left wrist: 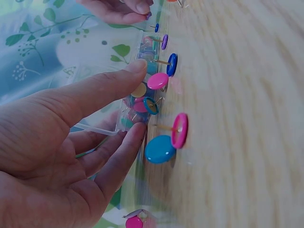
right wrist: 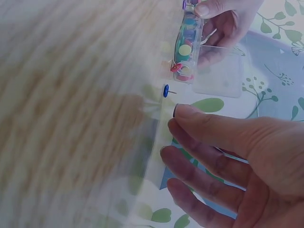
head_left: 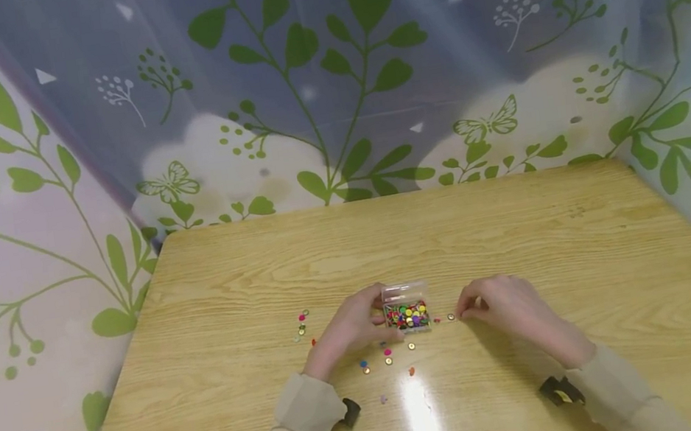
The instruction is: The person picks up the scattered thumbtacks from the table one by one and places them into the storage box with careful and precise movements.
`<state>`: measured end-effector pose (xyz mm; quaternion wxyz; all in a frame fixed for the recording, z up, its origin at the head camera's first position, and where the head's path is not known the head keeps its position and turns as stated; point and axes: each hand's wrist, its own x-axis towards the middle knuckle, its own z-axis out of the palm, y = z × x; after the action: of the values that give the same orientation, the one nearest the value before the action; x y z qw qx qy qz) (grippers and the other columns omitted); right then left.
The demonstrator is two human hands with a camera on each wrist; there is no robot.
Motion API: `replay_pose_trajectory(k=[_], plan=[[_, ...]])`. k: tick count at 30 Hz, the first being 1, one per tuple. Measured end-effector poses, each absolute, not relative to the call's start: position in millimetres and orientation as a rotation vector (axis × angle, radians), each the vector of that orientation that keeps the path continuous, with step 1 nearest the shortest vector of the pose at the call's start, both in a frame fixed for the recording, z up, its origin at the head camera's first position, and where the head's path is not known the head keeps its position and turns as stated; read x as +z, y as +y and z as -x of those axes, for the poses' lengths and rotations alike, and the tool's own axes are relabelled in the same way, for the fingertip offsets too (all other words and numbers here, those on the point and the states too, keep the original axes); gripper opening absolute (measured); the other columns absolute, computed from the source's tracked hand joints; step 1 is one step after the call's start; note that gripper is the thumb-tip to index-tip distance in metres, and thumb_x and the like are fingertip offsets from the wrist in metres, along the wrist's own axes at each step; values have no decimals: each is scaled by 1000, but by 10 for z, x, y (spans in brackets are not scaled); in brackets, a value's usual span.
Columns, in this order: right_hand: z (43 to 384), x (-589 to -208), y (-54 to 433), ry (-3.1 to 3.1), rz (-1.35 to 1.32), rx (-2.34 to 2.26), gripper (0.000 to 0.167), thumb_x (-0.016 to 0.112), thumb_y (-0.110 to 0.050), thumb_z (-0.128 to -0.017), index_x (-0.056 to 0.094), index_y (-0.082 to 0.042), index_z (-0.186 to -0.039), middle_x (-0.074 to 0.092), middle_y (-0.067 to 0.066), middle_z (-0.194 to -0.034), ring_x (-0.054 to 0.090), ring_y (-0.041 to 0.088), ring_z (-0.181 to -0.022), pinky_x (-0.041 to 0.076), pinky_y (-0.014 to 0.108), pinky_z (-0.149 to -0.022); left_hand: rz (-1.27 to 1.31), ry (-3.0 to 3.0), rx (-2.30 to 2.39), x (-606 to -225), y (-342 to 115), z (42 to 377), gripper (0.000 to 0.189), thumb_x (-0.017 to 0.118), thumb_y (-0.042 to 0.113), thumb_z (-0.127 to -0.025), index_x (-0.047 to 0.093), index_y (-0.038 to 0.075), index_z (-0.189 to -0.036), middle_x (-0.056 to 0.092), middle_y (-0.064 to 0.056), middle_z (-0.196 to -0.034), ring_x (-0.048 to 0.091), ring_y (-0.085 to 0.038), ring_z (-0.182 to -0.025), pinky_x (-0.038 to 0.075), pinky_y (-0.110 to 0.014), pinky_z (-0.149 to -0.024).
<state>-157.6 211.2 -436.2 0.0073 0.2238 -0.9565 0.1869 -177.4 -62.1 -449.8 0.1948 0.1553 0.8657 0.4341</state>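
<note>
A small clear plastic box (head_left: 428, 316), its transparent lid (head_left: 405, 291) raised at the far side, is filled with colourful thumbtacks (head_left: 409, 315). My left hand (head_left: 351, 322) grips the box from its left, thumb on the near side and fingers behind. To the right of the box, my right hand (head_left: 509, 306) has thumb and index finger together close over the table; a small purple thumbtack (left wrist: 148, 15) shows at their tips in the left wrist view. Just beside those fingertips lies a blue thumbtack (right wrist: 166, 90), point sideways. A red thumbtack (right wrist: 176, 67) lies against the box.
Loose thumbtacks are scattered on the wooden table (head_left: 495, 230): a pink one (head_left: 387, 352) and several others in front of the box, and a group with a pink tack (head_left: 302, 318) left of my left hand. A leaf-patterned curtain (head_left: 315, 101) hangs behind the table.
</note>
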Motion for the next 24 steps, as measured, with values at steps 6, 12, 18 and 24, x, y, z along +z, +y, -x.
replay_pose_trajectory(k=[6, 12, 18, 24], plan=[[1568, -4332, 2126, -2956, -703, 556, 12, 83, -13, -81, 76, -22, -82, 73, -8, -77, 57, 1, -60, 44, 20, -50, -444, 2439, 1205, -4508, -622, 1777, 57, 90, 17, -77, 60, 15, -126, 63, -10, -124, 66, -26, -109, 57, -36, -91], [1575, -4314, 2115, -2921, -700, 550, 11, 83, -12, -81, 76, -20, -82, 74, -8, -78, 60, 2, -61, 45, 18, -50, -444, 2433, 1209, -4512, -626, 1779, 58, 90, 17, -77, 60, 14, -127, 63, -11, -125, 66, -26, -110, 57, -37, -92], [1609, -4267, 2039, -2894, -719, 534, 10, 82, -14, -83, 76, -21, -83, 74, -7, -80, 62, 4, -62, 46, 20, -50, -448, 2438, 1200, -4505, -624, 1784, 55, 90, 18, -77, 60, 11, -123, 63, -12, -125, 66, -27, -110, 57, -37, -92], [1638, -4228, 1939, -2868, -749, 536, 7, 81, -16, -85, 76, -21, -85, 75, -7, -82, 63, 4, -63, 45, 21, -50, -448, 2433, 1205, -4513, -628, 1785, 60, 90, 18, -78, 58, 10, -128, 62, -13, -127, 66, -27, -110, 57, -37, -93]])
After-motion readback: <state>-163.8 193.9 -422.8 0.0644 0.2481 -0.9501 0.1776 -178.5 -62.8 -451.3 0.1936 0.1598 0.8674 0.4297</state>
